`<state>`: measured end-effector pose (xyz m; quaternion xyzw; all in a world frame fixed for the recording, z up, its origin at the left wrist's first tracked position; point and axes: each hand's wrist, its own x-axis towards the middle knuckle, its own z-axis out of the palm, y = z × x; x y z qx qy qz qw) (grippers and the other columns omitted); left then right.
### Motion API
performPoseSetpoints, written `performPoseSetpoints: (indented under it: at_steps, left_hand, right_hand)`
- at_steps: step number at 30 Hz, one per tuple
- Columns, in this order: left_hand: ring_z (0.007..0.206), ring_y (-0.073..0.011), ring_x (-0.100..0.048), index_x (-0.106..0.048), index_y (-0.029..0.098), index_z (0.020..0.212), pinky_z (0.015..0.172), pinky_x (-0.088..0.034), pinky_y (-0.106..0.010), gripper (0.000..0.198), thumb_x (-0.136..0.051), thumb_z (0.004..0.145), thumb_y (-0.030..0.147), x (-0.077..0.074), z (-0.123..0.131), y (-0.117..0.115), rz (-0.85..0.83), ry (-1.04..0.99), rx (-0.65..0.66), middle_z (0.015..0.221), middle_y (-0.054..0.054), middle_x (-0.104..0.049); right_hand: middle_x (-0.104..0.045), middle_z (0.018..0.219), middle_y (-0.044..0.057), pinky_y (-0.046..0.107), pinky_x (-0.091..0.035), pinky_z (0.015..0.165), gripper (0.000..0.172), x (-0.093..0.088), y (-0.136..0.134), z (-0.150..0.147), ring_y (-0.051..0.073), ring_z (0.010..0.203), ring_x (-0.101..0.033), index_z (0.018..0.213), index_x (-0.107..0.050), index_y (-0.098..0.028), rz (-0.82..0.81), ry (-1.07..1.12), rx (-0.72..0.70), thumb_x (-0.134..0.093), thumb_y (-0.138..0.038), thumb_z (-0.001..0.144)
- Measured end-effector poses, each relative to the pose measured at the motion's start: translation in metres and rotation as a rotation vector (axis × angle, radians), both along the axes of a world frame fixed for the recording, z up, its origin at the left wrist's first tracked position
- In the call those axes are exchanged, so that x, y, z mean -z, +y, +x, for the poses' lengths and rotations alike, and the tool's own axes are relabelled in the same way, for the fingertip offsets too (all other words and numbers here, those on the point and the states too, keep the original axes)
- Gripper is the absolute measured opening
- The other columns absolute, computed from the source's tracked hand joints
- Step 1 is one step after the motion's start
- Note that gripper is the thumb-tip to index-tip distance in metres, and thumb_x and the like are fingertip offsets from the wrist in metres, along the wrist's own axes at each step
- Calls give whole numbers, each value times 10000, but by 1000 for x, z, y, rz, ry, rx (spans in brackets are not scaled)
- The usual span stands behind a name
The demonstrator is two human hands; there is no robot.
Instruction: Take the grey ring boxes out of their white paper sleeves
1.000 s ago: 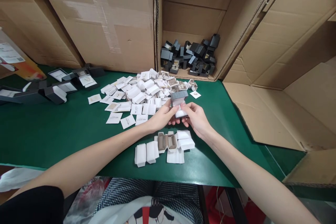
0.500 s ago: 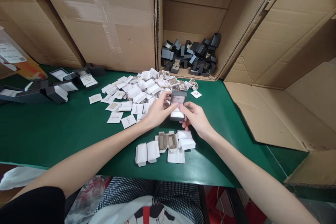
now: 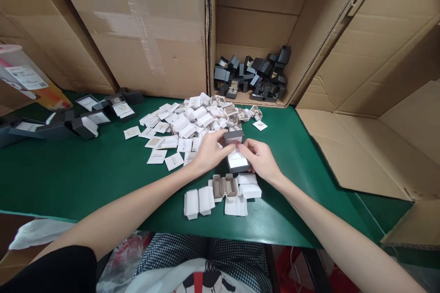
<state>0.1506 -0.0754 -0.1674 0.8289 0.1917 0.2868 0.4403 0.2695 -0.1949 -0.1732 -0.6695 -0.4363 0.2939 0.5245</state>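
Note:
Between both hands is a small black jewellery box (image 3: pixel 238 161), its lid raised and a white insert inside. My left hand (image 3: pixel 213 150) grips its left side near the lid, thumb reaching to the middle. From the right, my right hand (image 3: pixel 260 159) holds the box, its thumb beside the left thumb over the insert. The fingers behind the box are partly hidden. Just below it on the green table (image 3: pixel 282 219) lie several folded white card inserts (image 3: pixel 206 199), one showing its grey-brown inside (image 3: pixel 225 187). A heap of white inserts and cards (image 3: pixel 192 116) spreads behind my left hand.
A cardboard carton (image 3: pixel 256 23) at the back holds many black boxes (image 3: pixel 250 73). More open black boxes (image 3: pixel 58 126) stand at the left, near a plastic tub (image 3: pixel 30 75). A cardboard flap (image 3: pixel 354 151) lies across the right side. One small card (image 3: pixel 260 125) lies behind the hands.
The black box now tilts so its lid looks foreshortened and more of the white insert shows. Both hands stay on it. The whole view has shifted slightly.

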Motion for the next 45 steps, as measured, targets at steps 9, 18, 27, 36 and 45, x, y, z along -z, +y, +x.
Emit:
performPoseSetpoints:
  at_steps: [9, 18, 27, 36, 45]
  left_hand:
    - [825, -174, -623, -663, 140, 928, 666, -486, -237, 269, -658, 774, 360, -6, -6, 2, -73, -111, 126, 893, -54, -689]
    - [753, -170, -627, -662, 161, 927, 594, -482, -244, 283, -627, 786, 404, -48, -79, 50, 56, -50, -225, 895, -57, -696]
    - [986, -256, -622, -519, 249, 1190, 647, -539, -308, 440, -563, 805, 456, -48, -244, 142, 126, 310, -575, 1119, -68, -648]
    - [1247, -302, -433, -599, 218, 1136, 965, -407, -462, 360, -371, 859, 193, -48, -239, 174, 890, 591, -480, 1347, -92, -510]
    - [1081, -379, -465, -726, 189, 1012, 838, -424, -451, 331, -554, 819, 395, -62, -188, 237, 997, 942, -562, 1055, -179, -535]
  right_hand:
    - [-542, 503, -40, 190, -376, 425, 339, 1, -6, 2, 78, 421, -471, 678, -478, -193, 76, -97, -118, -538, -468, 867]
    - [-544, 510, 0, 212, -342, 376, 447, 13, -10, 20, 96, 402, -459, 774, -629, -165, 53, 31, 48, -501, -587, 845]
    - [-525, 535, 40, 269, -345, 387, 388, 29, -6, 33, 137, 441, -454, 735, -675, -197, -15, 91, 216, -575, -564, 810]
    - [-528, 560, 73, 294, -355, 403, 364, 32, -6, 29, 159, 475, -459, 720, -694, -208, -26, 71, 298, -604, -554, 788]
    - [-525, 560, 58, 264, -363, 402, 364, 26, -3, 25, 140, 467, -465, 719, -684, -206, -33, 56, 298, -586, -545, 807]
